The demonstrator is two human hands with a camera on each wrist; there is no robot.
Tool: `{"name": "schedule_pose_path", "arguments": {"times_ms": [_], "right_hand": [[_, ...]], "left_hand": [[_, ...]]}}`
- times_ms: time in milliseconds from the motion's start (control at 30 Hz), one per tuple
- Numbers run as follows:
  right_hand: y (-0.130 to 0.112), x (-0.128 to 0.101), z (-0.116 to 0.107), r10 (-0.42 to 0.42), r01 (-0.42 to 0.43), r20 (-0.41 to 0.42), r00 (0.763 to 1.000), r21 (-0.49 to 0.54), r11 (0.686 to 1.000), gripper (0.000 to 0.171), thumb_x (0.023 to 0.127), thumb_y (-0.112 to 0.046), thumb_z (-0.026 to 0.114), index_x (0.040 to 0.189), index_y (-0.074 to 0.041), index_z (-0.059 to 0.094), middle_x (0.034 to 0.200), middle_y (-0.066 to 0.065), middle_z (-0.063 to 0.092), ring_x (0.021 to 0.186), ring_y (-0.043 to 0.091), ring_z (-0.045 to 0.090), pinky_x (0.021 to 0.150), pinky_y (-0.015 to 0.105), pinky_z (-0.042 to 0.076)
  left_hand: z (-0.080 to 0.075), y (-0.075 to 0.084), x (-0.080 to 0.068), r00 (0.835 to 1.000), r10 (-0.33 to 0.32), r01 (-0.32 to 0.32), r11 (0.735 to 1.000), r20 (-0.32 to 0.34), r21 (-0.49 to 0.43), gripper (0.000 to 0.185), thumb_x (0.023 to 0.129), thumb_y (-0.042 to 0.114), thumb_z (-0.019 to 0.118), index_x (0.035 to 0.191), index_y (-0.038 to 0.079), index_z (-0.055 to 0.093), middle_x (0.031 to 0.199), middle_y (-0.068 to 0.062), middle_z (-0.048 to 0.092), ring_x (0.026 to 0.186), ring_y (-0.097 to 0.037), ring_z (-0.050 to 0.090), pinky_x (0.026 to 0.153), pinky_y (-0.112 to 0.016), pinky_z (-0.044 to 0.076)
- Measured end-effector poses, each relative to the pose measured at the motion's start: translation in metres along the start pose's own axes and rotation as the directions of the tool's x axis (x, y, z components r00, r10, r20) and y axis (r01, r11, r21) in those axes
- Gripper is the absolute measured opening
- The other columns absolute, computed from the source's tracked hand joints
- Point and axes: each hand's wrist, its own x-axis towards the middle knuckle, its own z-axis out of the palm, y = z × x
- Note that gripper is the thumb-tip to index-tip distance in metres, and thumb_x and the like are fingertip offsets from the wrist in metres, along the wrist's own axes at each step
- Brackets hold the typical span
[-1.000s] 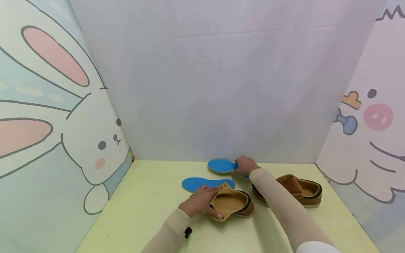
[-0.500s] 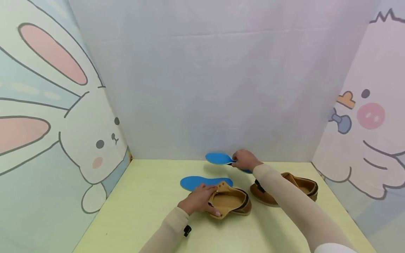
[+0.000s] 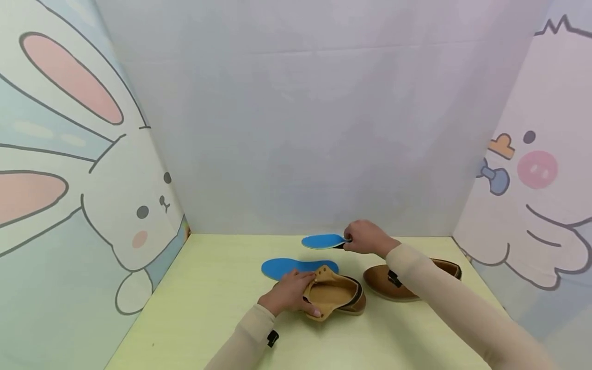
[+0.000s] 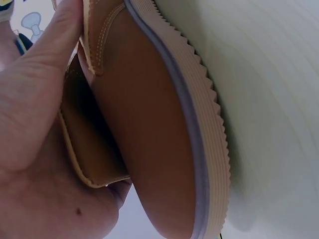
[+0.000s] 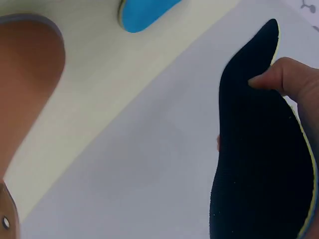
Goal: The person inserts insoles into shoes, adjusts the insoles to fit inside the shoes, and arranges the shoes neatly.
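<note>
Head view: the hands are well apart, and each is clamped on something. A brown shoe is gripped by the left hand on the counter, with its heel turned to the right. A blue insole is pinched by the right hand and held up clear of the counter; its black underside is shown by the right wrist view. A second insole is laid flat just behind the gripped shoe. A second shoe is partly hidden by the right sleeve.
</note>
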Motion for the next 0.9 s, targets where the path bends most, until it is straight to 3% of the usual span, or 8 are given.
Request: {"name": "schedule_pose_path", "arguments": {"times_ms": [267,467,633,800,900], "right_hand": [[-0.025,-0.022,-0.033,-0.025,0.032,0.055,0.998,-0.131,0.991,0.039,0.082,-0.011,0.07,0.058,-0.022,0.042,0.058,-0.009,0.021,0.054,0.01,0.016,0.053,0.029,0.019],[-0.038,-0.034,-0.052,-0.037,0.053,0.072,0.997,-0.221,0.974,0.039,0.077,-0.011,0.072,0.056,-0.022,0.041,0.059,-0.009,0.019,0.055,0.009,0.016,0.053,0.029,0.018],[-0.047,-0.045,-0.055,-0.048,0.068,0.088,0.995,-0.248,0.966,0.041,0.073,-0.006,0.071,0.055,-0.024,0.039,0.059,-0.009,0.017,0.056,0.009,0.016,0.053,0.029,0.018],[-0.056,-0.054,-0.05,-0.009,0.035,0.124,0.992,-0.202,0.979,0.044,0.074,0.005,0.06,0.056,-0.026,0.033,0.064,-0.009,0.015,0.06,0.011,0.016,0.055,0.031,0.018],[-0.06,-0.057,-0.046,0.0,0.033,0.14,0.99,-0.234,0.972,0.046,0.074,0.006,0.059,0.06,-0.026,0.029,0.067,-0.007,0.013,0.063,0.013,0.014,0.059,0.034,0.018]], "left_hand": [[0.002,-0.003,0.001,0.999,0.023,-0.023,1.0,-0.026,0.009,0.106,0.071,0.077,0.075,0.152,0.015,0.048,0.153,0.0,0.048,0.128,-0.024,0.045,0.106,-0.042,0.04],[0.002,-0.004,-0.001,0.999,0.025,-0.025,1.0,-0.036,0.004,0.106,0.071,0.078,0.074,0.153,0.015,0.048,0.154,0.001,0.047,0.127,-0.023,0.045,0.104,-0.041,0.04],[0.001,-0.003,-0.002,0.999,0.023,-0.023,1.0,-0.037,-0.007,0.106,0.071,0.077,0.075,0.154,0.018,0.046,0.155,0.002,0.046,0.128,-0.024,0.045,0.105,-0.043,0.04],[0.002,-0.004,-0.003,1.0,0.014,-0.015,1.0,-0.024,-0.015,0.103,0.072,0.076,0.074,0.154,0.02,0.046,0.156,0.003,0.045,0.134,-0.026,0.043,0.109,-0.046,0.038],[0.003,-0.003,-0.002,1.0,0.01,-0.01,1.0,-0.023,-0.014,0.103,0.072,0.075,0.075,0.154,0.019,0.047,0.156,0.002,0.045,0.135,-0.027,0.042,0.11,-0.047,0.037]]}}
